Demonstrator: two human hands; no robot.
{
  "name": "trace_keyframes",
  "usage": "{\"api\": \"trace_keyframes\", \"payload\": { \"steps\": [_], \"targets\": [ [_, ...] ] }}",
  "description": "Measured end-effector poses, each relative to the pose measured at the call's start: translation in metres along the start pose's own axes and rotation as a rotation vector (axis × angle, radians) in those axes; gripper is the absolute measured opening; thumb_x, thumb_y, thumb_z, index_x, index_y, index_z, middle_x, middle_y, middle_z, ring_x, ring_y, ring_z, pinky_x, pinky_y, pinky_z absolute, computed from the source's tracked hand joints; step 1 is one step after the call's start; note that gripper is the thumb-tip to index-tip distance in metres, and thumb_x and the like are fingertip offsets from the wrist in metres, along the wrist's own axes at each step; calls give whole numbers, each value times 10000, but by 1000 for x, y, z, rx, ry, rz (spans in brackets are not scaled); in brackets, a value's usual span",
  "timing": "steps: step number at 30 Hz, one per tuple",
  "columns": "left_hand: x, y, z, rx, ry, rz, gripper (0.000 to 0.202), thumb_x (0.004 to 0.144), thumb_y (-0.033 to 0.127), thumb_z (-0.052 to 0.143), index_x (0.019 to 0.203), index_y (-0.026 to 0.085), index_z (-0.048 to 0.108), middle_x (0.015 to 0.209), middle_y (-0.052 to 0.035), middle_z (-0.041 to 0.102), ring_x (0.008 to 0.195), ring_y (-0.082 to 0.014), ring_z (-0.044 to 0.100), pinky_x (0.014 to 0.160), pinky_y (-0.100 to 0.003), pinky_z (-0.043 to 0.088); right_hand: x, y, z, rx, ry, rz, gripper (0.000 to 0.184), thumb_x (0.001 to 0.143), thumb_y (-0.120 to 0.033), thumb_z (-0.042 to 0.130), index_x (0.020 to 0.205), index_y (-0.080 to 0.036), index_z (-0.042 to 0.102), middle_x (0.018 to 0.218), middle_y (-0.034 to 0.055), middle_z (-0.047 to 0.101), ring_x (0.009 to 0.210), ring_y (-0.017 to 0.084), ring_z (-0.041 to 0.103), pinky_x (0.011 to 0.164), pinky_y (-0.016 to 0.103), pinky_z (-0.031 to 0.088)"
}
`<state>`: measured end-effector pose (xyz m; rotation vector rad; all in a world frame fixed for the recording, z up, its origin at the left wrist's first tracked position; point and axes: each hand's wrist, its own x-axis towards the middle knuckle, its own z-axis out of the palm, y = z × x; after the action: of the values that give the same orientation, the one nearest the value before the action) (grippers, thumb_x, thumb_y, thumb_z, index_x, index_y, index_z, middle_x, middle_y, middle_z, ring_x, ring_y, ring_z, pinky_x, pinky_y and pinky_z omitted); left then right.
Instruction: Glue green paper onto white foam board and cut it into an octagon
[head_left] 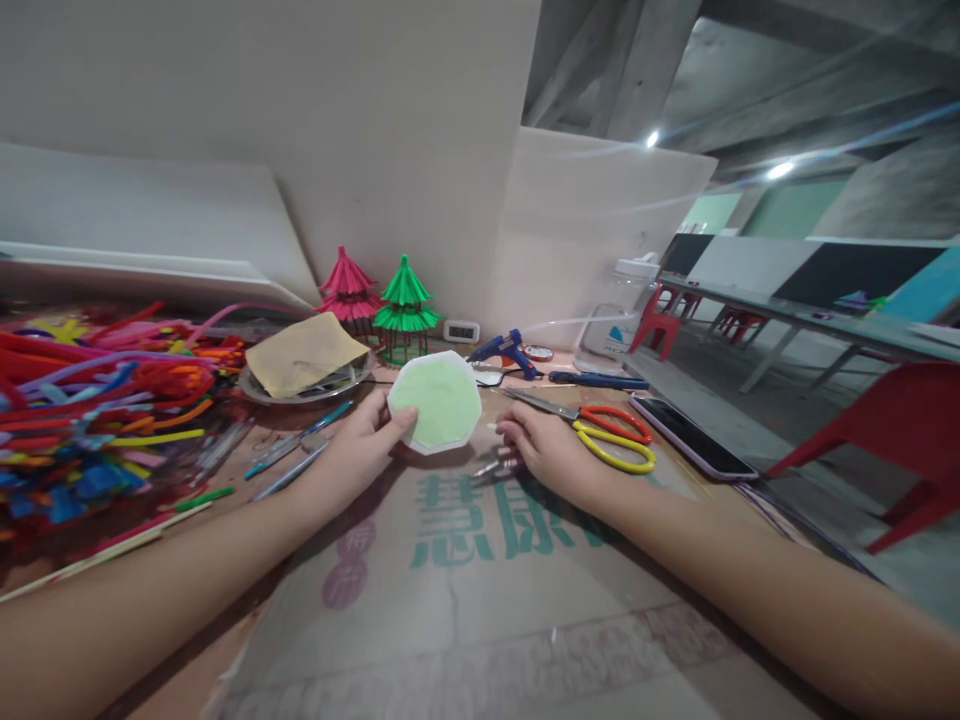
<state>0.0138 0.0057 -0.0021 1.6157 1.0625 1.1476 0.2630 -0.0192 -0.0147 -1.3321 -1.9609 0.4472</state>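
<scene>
My left hand (pixel 365 437) pinches the lower left edge of a pale green many-sided paper piece (pixel 436 401) with a white border, holding it tilted up above the cardboard sheet (pixel 480 580). My right hand (pixel 541 447) rests palm down on the cardboard just to the right of the piece, fingers curled over small metal tools (pixel 495 466) that I cannot make out clearly. Yellow-and-red scissors (pixel 609 431) lie beside my right hand.
A heap of coloured pipe cleaners (pixel 97 400) fills the left. A metal plate (pixel 304 388) under tan paper, pink (pixel 347 290) and green (pixel 405 305) paper pagodas, a blue glue gun (pixel 506 350), a phone (pixel 694 435) and pens (pixel 296 445) surround the work spot. Red chairs (pixel 892 440) stand at right.
</scene>
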Motion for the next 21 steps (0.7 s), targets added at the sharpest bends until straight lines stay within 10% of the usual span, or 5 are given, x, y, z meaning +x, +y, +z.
{"api": "trace_keyframes", "payload": {
  "steps": [7, 12, 15, 18, 21],
  "targets": [
    [-1, 2, 1, -76, -2, -29, 446, 777, 553, 687, 985, 178, 563, 842, -5, 626, 719, -170, 597, 606, -275, 512, 13, -21, -33, 44, 3, -17, 271, 959, -337, 494, 742, -207, 589, 665, -4, 618, 621, 149, 555, 608, 279, 431],
    [0, 0, 0, -72, -27, -22, 442, 777, 553, 694, 967, 175, 567, 855, -10, 621, 748, -176, 608, 584, -265, 522, -15, -49, -116, 305, -684, -55, 393, 883, -575, 630, 743, -215, 703, 634, 21, 694, 553, 139, 618, 557, 268, 486],
    [1, -1, 0, -54, -27, -4, 460, 767, 565, 692, 968, 171, 568, 855, -13, 601, 757, -185, 609, 577, -276, 535, -38, -65, -156, 274, -959, -342, 275, 615, -459, 905, 707, -236, 774, 697, 51, 750, 614, 147, 700, 555, 221, 502],
    [1, 0, 1, -34, -27, 12, 449, 769, 555, 690, 966, 167, 575, 859, -14, 592, 750, -186, 607, 581, -294, 552, -47, -74, -158, 130, -1049, -233, 224, 850, -232, 757, 1070, -250, 793, 932, 61, 799, 843, 160, 757, 737, 219, 556],
    [-1, 1, 0, -27, -17, 11, 412, 788, 537, 684, 950, 174, 575, 837, -11, 600, 731, -187, 611, 574, -296, 549, -41, -63, -126, 29, -797, -121, 236, 943, -286, 638, 1140, -253, 764, 1035, 50, 789, 930, 191, 745, 808, 276, 573]
  ]
}}
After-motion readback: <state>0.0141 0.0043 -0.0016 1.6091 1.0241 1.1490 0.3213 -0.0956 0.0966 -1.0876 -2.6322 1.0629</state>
